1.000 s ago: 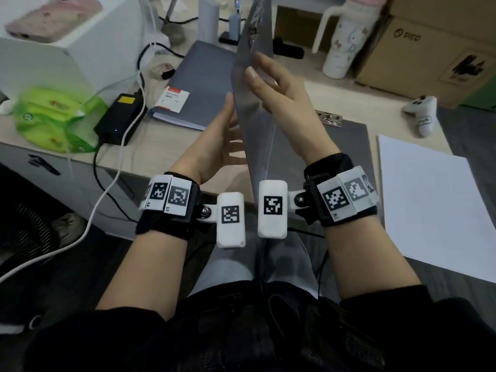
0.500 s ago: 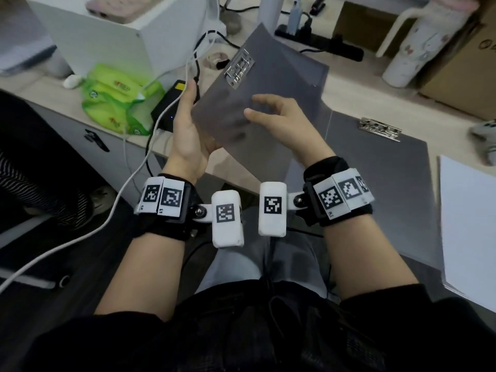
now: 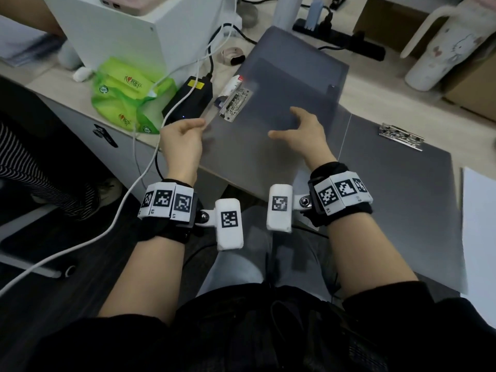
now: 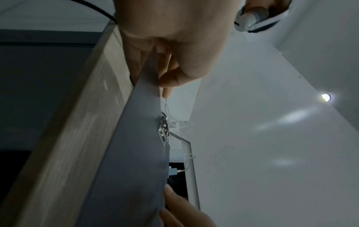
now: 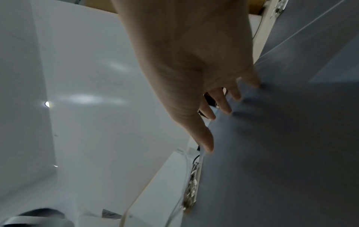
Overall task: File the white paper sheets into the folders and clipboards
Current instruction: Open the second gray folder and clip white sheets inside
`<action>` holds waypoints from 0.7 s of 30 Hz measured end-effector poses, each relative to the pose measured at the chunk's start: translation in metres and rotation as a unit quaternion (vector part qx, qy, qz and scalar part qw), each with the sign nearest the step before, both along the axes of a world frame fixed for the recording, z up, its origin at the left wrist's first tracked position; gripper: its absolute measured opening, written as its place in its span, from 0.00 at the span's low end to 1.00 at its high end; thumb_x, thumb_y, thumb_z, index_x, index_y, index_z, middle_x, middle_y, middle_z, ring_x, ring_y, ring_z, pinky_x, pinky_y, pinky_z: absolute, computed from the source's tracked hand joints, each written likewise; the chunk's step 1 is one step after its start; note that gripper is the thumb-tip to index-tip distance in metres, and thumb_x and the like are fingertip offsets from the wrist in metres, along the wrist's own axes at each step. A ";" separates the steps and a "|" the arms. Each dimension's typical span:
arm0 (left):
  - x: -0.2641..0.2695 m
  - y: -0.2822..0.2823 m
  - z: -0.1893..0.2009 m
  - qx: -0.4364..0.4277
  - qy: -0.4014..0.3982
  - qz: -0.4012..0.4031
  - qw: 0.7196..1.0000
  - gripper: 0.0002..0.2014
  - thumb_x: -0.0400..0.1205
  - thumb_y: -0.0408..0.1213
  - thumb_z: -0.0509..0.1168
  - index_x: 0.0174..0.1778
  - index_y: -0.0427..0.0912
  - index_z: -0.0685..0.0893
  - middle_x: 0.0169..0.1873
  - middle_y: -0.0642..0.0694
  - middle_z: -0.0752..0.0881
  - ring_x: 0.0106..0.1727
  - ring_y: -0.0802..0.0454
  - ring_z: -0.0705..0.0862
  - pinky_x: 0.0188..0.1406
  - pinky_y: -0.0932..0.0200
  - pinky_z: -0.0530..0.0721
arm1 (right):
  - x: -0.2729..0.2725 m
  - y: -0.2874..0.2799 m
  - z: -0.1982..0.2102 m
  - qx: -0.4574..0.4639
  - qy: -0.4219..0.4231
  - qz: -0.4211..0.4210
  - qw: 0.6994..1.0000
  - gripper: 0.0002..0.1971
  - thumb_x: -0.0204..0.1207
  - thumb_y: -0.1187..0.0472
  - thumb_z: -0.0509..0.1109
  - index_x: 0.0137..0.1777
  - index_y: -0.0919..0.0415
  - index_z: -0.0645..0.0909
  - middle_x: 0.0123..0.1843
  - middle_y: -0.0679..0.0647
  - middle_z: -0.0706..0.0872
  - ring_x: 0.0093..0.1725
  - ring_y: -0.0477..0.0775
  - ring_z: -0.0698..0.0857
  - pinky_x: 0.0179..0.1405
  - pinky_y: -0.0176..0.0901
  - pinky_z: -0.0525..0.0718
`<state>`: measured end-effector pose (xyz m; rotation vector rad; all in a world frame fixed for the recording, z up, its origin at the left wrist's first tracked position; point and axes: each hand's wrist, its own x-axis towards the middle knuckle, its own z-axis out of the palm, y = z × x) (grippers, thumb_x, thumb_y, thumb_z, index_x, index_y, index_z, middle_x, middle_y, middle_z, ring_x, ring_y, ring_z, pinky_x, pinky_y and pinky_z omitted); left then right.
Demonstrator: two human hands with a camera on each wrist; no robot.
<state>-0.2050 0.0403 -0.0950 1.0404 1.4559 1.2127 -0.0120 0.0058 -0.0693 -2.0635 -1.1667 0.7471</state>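
Observation:
A grey clipboard [image 3: 271, 103] with a metal clip [image 3: 236, 103] lies low and almost flat over a grey folder [image 3: 300, 52] on the desk. My left hand [image 3: 200, 127] pinches its near left corner between thumb and fingers, which the left wrist view shows as my left hand [image 4: 165, 83] on the board's edge [image 4: 136, 153]. My right hand [image 3: 281, 122] rests spread fingers on the board's face; the right wrist view shows my right hand [image 5: 221, 122] with straight fingers touching it. A second grey clipboard [image 3: 402, 197] lies to the right. White paper sheets [image 3: 480, 237] sit at the far right.
A green plastic bag [image 3: 126, 98], a black power adapter [image 3: 190, 100] and white cables crowd the desk's left end beside a white box [image 3: 150, 30]. A power strip [image 3: 343, 41], a white tumbler [image 3: 442, 49] and cardboard boxes stand at the back.
The clipboard, held upright on its edge a second ago, has been tilted over and lowered onto the grey folder. Both hands came down with it, and the view swung left.

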 end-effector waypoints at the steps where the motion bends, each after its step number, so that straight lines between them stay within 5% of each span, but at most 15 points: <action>1: 0.000 0.004 -0.003 -0.003 0.050 -0.012 0.999 0.10 0.78 0.31 0.64 0.52 0.40 0.88 0.48 0.41 0.90 0.47 0.47 0.88 0.47 0.58 0.86 | 0.003 0.001 -0.001 -0.035 -0.019 -0.007 0.999 0.45 0.68 0.51 0.78 0.82 0.54 0.59 0.84 0.56 0.59 0.84 0.60 0.55 0.81 0.64 0.59; 4: 0.005 0.011 -0.001 -0.020 0.192 -0.097 0.976 0.18 0.78 0.36 0.62 0.65 0.42 0.83 0.60 0.44 0.87 0.63 0.47 0.84 0.67 0.51 0.80 | 0.010 0.004 -0.005 -0.144 -0.051 -0.007 0.988 0.51 0.67 0.44 0.78 0.84 0.46 0.48 0.87 0.54 0.41 0.84 0.66 0.36 0.76 0.81 0.44; 6: 0.012 0.015 0.002 -0.013 0.250 -0.141 0.958 0.19 0.80 0.36 0.61 0.68 0.39 0.80 0.65 0.42 0.84 0.68 0.45 0.80 0.71 0.52 0.76 | 0.014 0.005 -0.007 -0.174 -0.048 0.002 0.984 0.55 0.64 0.40 0.78 0.84 0.44 0.44 0.86 0.54 0.35 0.83 0.68 0.31 0.74 0.83 0.43; 9: 0.021 0.023 0.011 0.001 0.294 -0.167 0.941 0.09 0.84 0.38 0.58 0.50 0.42 0.82 0.63 0.35 0.84 0.67 0.37 0.79 0.65 0.52 0.75 | 0.017 0.006 -0.012 -0.210 -0.065 0.021 0.975 0.59 0.61 0.37 0.78 0.84 0.43 0.40 0.85 0.52 0.29 0.82 0.68 0.30 0.72 0.86 0.40; 13: 0.028 0.041 0.007 -0.037 0.283 -0.181 0.941 0.17 0.84 0.37 0.55 0.38 0.27 0.79 0.53 0.21 0.82 0.60 0.28 0.80 0.58 0.45 0.78 | 0.016 0.005 -0.019 -0.232 -0.086 0.037 0.968 0.60 0.61 0.33 0.76 0.83 0.41 0.36 0.83 0.51 0.26 0.82 0.66 0.28 0.70 0.85 0.36; 16: 0.030 0.056 -0.008 -0.060 0.245 -0.161 0.954 0.16 0.81 0.35 0.56 0.49 0.26 0.85 0.50 0.28 0.85 0.57 0.32 0.83 0.60 0.45 0.79 | 0.016 0.004 -0.024 -0.240 -0.095 0.045 0.965 0.61 0.61 0.31 0.74 0.82 0.39 0.33 0.82 0.50 0.24 0.81 0.66 0.26 0.71 0.84 0.35; 21: 0.031 0.058 -0.014 -0.066 0.181 -0.155 0.969 0.11 0.82 0.31 0.56 0.35 0.42 0.78 0.41 0.40 0.78 0.43 0.47 0.73 0.46 0.60 0.72 | 0.015 0.006 -0.025 -0.250 -0.098 0.047 0.962 0.62 0.60 0.31 0.74 0.82 0.39 0.32 0.82 0.50 0.22 0.81 0.66 0.26 0.70 0.84 0.35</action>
